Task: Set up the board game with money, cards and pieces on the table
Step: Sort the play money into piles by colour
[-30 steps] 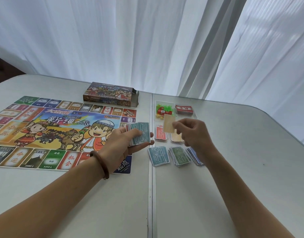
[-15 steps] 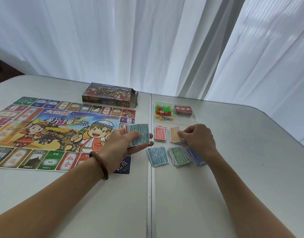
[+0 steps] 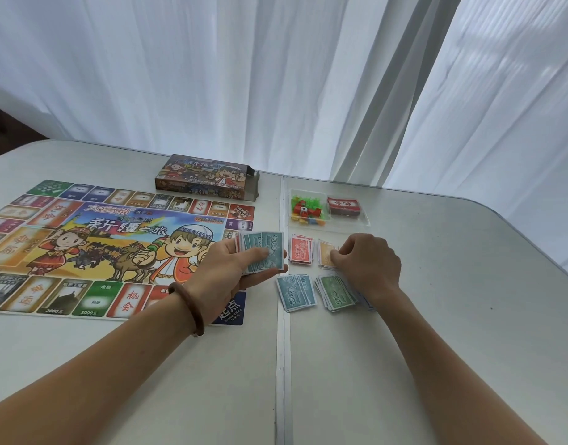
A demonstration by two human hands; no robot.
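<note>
**Hands sorting play money beside a board game**

Seen from above and behind the hands, a person works at a pale grey table (image 3: 452,316) in front of white curtains (image 3: 276,75).

The left hand (image 3: 231,271), with a brown bead bracelet (image 3: 188,308) on its wrist, hovers over the right edge of the game board (image 3: 99,245). It holds a fan of notes (image 3: 266,252), mostly teal. The top note reads 1000. The thumb lies across the face of the fan and the fingers curl underneath it.

The right hand (image 3: 367,264) is on the right half of the table. Its fingers are bent and bunched together, and the fingertips and thumb are down on the right edge of the orange pile (image 3: 324,252) of notes. The knuckles hide the rest of that edge.

Just left of the orange pile lies a red pile (image 3: 301,250). Nearer the person are a teal pile (image 3: 297,292) and a green pile (image 3: 337,292). A further bluish pile (image 3: 364,301) is mostly hidden under the right wrist.

Beyond the piles is a clear plastic tray (image 3: 362,220). Its left part holds small coloured playing pieces (image 3: 306,211). Its right part holds a red card deck (image 3: 343,207).

The board lies flat on the left half of the table, with cartoon figures and camels in the middle and coloured squares around the rim. The game box (image 3: 205,181) lies behind the board, near the curtains.
</note>
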